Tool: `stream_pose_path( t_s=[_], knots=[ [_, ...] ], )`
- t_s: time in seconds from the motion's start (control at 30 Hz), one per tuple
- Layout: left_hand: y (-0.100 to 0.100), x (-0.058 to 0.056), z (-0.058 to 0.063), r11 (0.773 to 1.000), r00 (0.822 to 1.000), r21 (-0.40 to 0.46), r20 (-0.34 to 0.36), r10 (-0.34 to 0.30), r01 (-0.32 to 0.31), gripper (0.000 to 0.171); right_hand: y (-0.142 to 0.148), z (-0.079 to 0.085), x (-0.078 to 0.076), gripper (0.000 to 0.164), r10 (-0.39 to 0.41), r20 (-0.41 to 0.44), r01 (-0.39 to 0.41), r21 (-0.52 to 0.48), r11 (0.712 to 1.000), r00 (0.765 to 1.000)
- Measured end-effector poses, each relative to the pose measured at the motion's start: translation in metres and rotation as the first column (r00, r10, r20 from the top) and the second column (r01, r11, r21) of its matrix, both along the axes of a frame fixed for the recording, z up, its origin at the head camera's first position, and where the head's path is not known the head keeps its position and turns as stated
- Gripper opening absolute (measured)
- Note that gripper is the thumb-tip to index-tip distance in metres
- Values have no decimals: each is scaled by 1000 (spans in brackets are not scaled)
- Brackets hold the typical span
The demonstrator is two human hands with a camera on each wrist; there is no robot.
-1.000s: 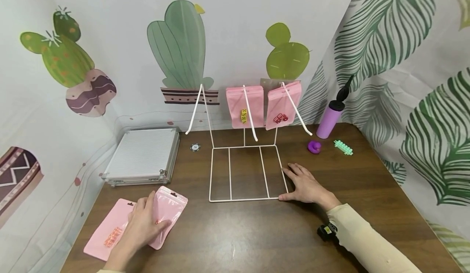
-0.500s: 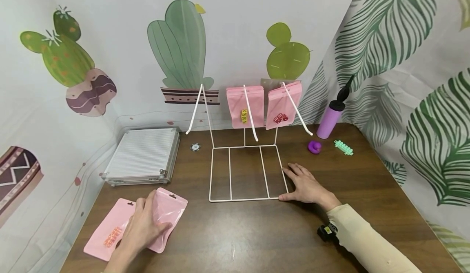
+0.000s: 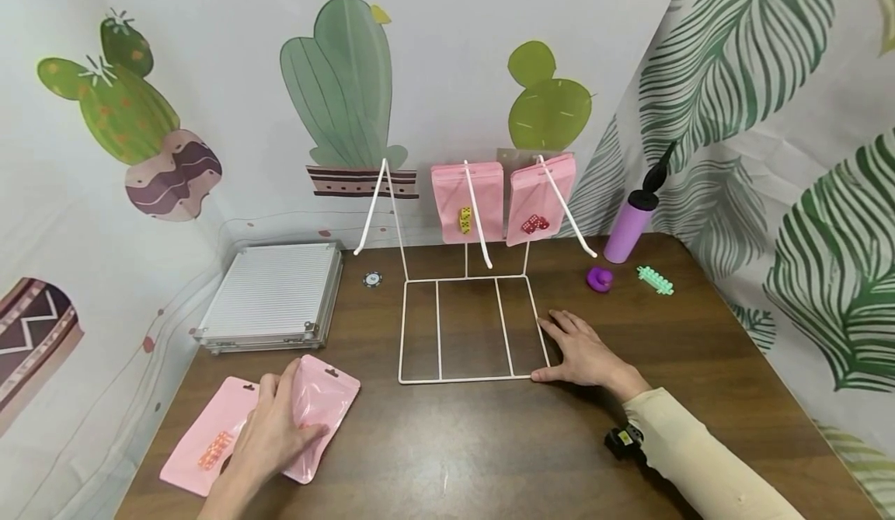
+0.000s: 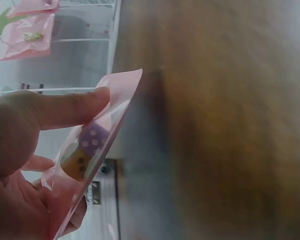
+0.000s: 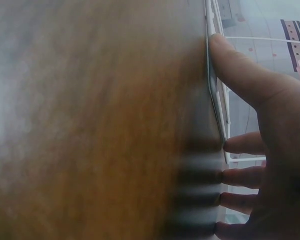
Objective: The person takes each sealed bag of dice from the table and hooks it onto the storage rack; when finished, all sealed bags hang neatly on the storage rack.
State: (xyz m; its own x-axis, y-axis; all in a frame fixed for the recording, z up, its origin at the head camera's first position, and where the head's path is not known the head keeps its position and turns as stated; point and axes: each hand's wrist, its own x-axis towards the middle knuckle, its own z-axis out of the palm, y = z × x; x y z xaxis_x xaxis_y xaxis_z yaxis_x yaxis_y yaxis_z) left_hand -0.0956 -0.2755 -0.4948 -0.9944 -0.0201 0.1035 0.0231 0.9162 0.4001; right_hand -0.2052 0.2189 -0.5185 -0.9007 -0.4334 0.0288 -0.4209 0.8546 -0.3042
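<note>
Near the left edge of the table, my left hand (image 3: 269, 427) pinches a pink zip bag (image 3: 329, 399) between its thumb and fingers. In the left wrist view, the bag is tilted and shows a purple die (image 4: 93, 139) and an orange-yellow die (image 4: 75, 164) inside. A second pink bag (image 3: 192, 442), with orange dice (image 3: 215, 450) in it, lies flat and partly hidden under that hand. My right hand (image 3: 583, 353) rests spread at the right front corner of a white wire rack (image 3: 461, 381), thumb and fingertips at its base wire.
Pink bags with yellow dice (image 3: 450, 186) and red dice (image 3: 527, 193) hang on the rack's middle and right hooks; its left hook (image 3: 370, 209) is bare. A silver case (image 3: 273, 291) and poker chip (image 3: 372, 279) stand left, a purple duck (image 3: 599, 279) and purple pump (image 3: 629, 228) right.
The left hand has tilted the pink bag slightly, its lower end shifting a little toward the front of the table. The right hand and the rack have stayed put.
</note>
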Motion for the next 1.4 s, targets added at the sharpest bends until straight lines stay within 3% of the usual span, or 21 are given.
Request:
stream_pose_path(
  t_s=[0.2,0.47,0.9,1.27,1.4],
  knots=[
    [8,2,15,999,992,0,-123,-39,40,118,0,-1,1,106,-1,6,1,9,1000,1000],
    [24,1,47,997,963,52,-265,-41,56,118,0,0,0,106,-1,0,1,25,1000,1000],
    [59,-8,81,980,930,191,-368,17,58,116,0,0,1,105,2,-6,-2,-1,1000,1000],
    [85,-19,96,932,843,322,-536,37,164,117,0,-1,1,106,3,-2,-3,-9,1000,1000],
    [91,-27,103,916,772,328,-634,34,230,116,-1,0,1,106,-1,11,1,-3,1000,1000]
  ],
)
